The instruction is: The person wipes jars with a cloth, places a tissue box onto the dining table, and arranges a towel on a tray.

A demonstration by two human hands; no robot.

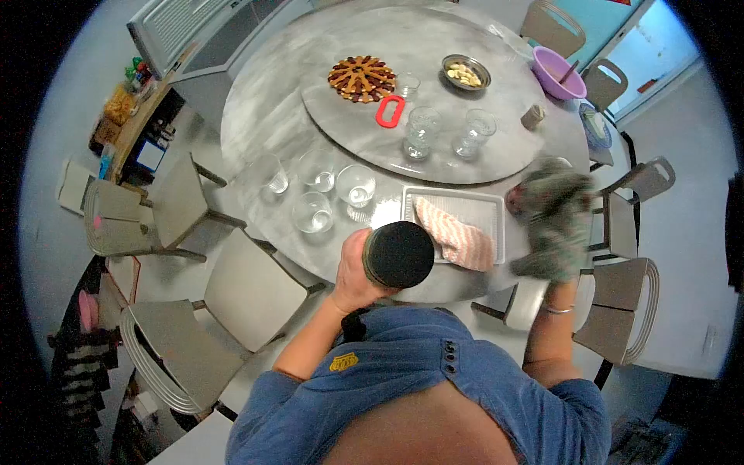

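My left hand [355, 273] is wrapped around the side of a jar [369, 260] with a round black lid [400, 254], held up in front of my chest at the table's near edge. Out to the right, my right hand [514, 198] has a grey-green patterned cloth [554, 225], smeared by motion; the cloth hides most of the fingers. Between the hands, a pink-and-white striped cloth [457, 236] lies in a white plastic tray [500, 225]. Left of the tray stand several clear glasses [313, 212].
On the round turntable [341, 120] are stacked glasses [421, 132], a brown patterned trivet [362, 79], a red loop-shaped piece [390, 112] and a metal bowl [466, 72] with pale pieces. A purple basin [558, 75] stands at the far right. Chairs [256, 291] surround the table.
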